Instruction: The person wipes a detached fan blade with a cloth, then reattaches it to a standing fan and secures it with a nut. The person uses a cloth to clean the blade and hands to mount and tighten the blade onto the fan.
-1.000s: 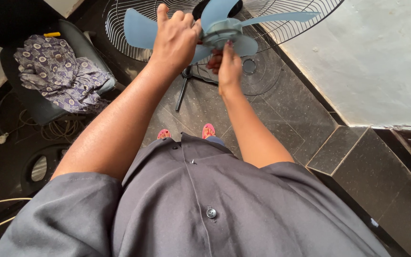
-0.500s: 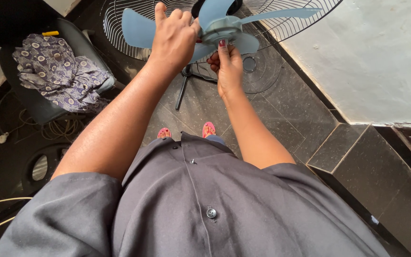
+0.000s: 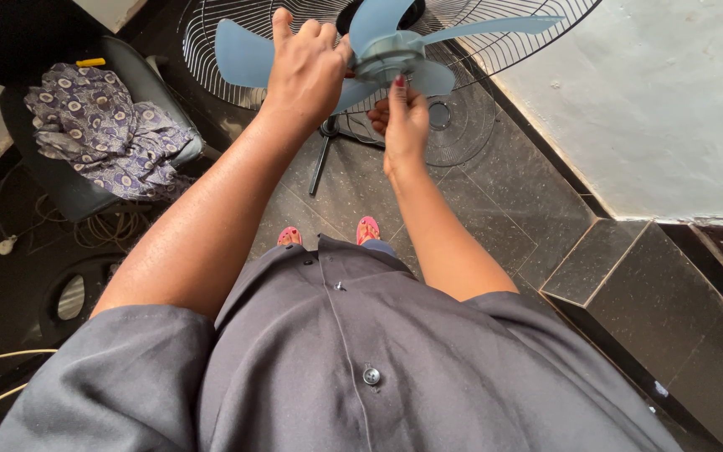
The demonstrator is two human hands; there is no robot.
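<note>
Head view. A pale blue plastic fan blade (image 3: 378, 46), smooth and matte, sits at the far centre in front of a round black wire grille (image 3: 211, 50); four curved paddles are visible around a ringed hub. The left hand (image 3: 307, 71) is clamped on the blade beside the hub, fingers curled over its edge. The right hand (image 3: 401, 117) is just below the hub, fingertips together and touching its underside. A dark chair (image 3: 73, 197) at the left carries one crumpled patterned cloth (image 3: 98, 125). Speckled dark stone tiles (image 3: 495, 218) form the floor; a rough pale wall (image 3: 671, 109) stands at right. Two pink sandals (image 3: 367, 228) show near the grey buttoned garment (image 3: 395, 377).
</note>
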